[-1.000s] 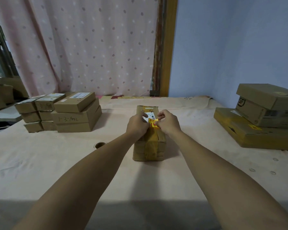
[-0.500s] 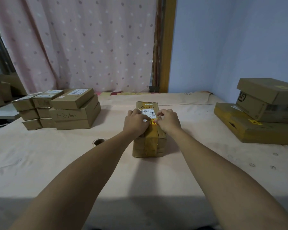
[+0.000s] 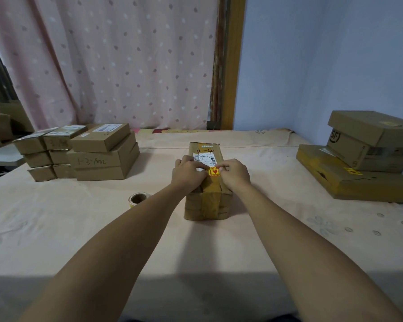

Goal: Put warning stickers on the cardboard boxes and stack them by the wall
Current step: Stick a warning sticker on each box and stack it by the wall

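A long taped cardboard box (image 3: 206,205) lies in the middle of the table, its top bearing a white shipping label. A yellow and red warning sticker (image 3: 214,171) lies on the box top between my hands. My left hand (image 3: 188,173) presses fingertips onto the box at the sticker's left edge. My right hand (image 3: 236,173) rests fingers on the sticker's right edge. A sticker roll (image 3: 138,199) lies on the cloth left of the box, partly behind my left forearm.
Several unstickered boxes (image 3: 98,156) are piled at the back left. Three boxes (image 3: 363,168) are stacked by the blue wall at right, two showing yellow stickers. A spotted pink curtain hangs behind the cloth-covered table (image 3: 79,228).
Both hands have lowered flat onto the box top and the sticker now lies against it. The view has tilted slightly, bringing the sticker roll into sight.
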